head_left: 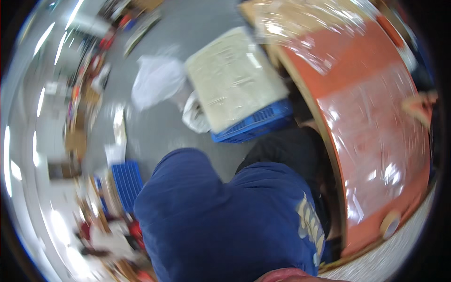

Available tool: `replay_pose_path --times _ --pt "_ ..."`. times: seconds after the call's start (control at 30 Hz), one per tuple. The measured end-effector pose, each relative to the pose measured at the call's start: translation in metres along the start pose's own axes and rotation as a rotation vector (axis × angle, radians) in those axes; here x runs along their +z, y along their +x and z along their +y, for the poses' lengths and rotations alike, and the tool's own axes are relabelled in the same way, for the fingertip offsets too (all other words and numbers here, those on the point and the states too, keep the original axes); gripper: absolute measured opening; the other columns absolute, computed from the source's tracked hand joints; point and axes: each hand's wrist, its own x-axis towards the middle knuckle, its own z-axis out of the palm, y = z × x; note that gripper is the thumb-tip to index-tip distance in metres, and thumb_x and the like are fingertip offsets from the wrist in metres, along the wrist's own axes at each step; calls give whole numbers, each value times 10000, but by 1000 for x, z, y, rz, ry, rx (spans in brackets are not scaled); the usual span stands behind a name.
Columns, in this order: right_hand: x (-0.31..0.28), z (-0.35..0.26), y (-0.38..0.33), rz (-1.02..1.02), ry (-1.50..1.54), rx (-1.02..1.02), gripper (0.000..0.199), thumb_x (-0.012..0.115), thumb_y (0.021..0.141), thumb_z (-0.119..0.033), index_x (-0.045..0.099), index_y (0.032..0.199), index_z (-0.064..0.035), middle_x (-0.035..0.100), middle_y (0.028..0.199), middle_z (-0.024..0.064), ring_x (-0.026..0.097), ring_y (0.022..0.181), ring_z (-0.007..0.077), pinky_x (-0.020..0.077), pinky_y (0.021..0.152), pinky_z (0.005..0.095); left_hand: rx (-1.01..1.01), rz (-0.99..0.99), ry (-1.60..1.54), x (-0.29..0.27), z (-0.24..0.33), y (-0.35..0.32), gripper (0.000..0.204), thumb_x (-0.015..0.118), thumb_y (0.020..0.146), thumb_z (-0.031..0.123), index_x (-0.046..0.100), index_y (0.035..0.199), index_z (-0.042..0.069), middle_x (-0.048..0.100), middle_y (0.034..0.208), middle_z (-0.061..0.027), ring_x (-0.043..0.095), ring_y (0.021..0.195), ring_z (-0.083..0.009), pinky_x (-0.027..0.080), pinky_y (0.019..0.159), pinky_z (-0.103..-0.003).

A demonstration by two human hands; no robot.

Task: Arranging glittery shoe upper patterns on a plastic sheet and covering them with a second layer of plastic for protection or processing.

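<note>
Clear plastic sheet [376, 127] lay wrinkled on the orange tabletop [345, 49], right side of view. A hand [419, 107] was at the table's far edge, just beside the sheet (looked like another person's; too blurred to tell finger spacing). Wearer's own fingers were out of frame, so couldn't tell their state. Tape roll [390, 223] sat near the sheet's lower end. Blue crate [253, 124] carried a pale slab-like bundle [235, 75] on top; contents couldn't be made out. White bag [195, 113] lay beside it, contents hidden.
</note>
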Motion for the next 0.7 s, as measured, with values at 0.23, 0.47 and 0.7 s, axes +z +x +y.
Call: replay_pose_path --times 0.23,0.47,0.7 --pt "-56 -156 52 -228 -403 30 294 523 911 -288 590 1019 -23 620 947 104 591 908 221 471 772 372 -338 50 -306 86 58 -109 323 607 905 236 557 1166 53 525 1218 -145 521 1098 -321 390 946 -427" --pt "-59 -175 26 -241 -429 58 301 523 912 -281 589 1044 -18 621 969 101 588 927 221 470 790 369 -321 -51 -407 83 83 -89 313 606 906 234 562 1157 51 534 1202 -143 526 1088 -318 398 937 -421" --pt "-42 -171 7 -272 -394 31 311 522 913 -274 587 1070 -14 622 990 98 585 946 221 468 808 365 -265 -116 -442 52 94 -60 303 605 908 232 566 1147 50 543 1185 -141 530 1077 -315 405 928 -415"
